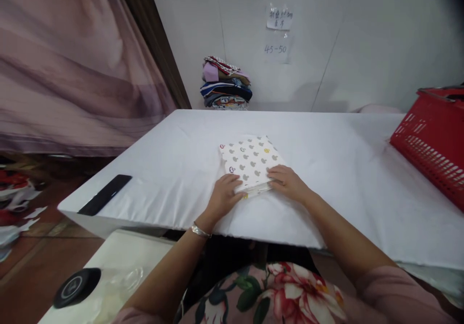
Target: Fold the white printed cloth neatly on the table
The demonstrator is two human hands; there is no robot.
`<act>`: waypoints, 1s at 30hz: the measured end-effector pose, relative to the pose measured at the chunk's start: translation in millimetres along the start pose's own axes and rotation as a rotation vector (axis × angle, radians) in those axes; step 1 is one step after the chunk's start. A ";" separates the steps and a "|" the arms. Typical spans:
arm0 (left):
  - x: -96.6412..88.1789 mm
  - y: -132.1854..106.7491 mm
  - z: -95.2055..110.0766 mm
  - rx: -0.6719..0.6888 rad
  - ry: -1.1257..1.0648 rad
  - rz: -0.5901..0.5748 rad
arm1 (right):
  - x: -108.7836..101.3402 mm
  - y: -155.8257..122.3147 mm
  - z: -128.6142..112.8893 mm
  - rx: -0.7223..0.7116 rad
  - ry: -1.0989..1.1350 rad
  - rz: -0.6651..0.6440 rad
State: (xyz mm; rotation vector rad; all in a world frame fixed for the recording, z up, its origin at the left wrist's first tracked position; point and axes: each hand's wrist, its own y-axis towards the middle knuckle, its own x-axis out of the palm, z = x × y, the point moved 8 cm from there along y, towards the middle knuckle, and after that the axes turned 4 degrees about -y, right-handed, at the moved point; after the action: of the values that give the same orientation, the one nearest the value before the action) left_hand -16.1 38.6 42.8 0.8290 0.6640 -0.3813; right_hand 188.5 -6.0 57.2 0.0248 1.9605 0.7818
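Head view: the folded white cloth [252, 159], printed with small grey motifs, lies near the middle of the white-covered counter [174, 169], straight in front of you. Your left hand [223, 196] rests at its seven o'clock corner and your right hand [289, 184] at four o'clock, the fingers of both slightly spread on the top layer. Whether either hand also grips from underneath, you cannot tell. At six o'clock, along the near edge, lower layers show beyond the top one. To make that edge neat, ease the layers level with equal pull from both hands and smooth outward from the middle; the fabric looks soft, so a light touch should serve. The flat black object [106, 195] at nine o'clock and the red basket [435, 142] at three are well apart from your hands.
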 end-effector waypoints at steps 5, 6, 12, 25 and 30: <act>4.4 2.7 8.4 -0.008 0.176 -0.077 | 5.0 -10.6 2.2 -0.023 -0.067 0.023; 5.5 3.4 10.4 -0.006 0.210 -0.096 | 5.6 -12.2 3.0 -0.029 -0.075 0.030; 6.1 4.0 16.8 -0.024 0.294 -0.127 | 6.8 -15.3 4.6 -0.063 -0.102 0.074; 7.7 6.7 23.5 -0.066 0.324 -0.108 | 9.4 -19.8 9.2 -0.092 -0.130 0.097; 11.2 5.8 29.7 -0.035 0.351 -0.119 | 9.7 -18.6 8.4 -0.067 -0.143 0.077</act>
State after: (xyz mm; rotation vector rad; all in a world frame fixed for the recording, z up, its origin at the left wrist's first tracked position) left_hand 6.9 18.5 53.1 0.8327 1.0469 -0.3322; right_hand 195.9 -13.2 37.0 0.1135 1.8062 0.8725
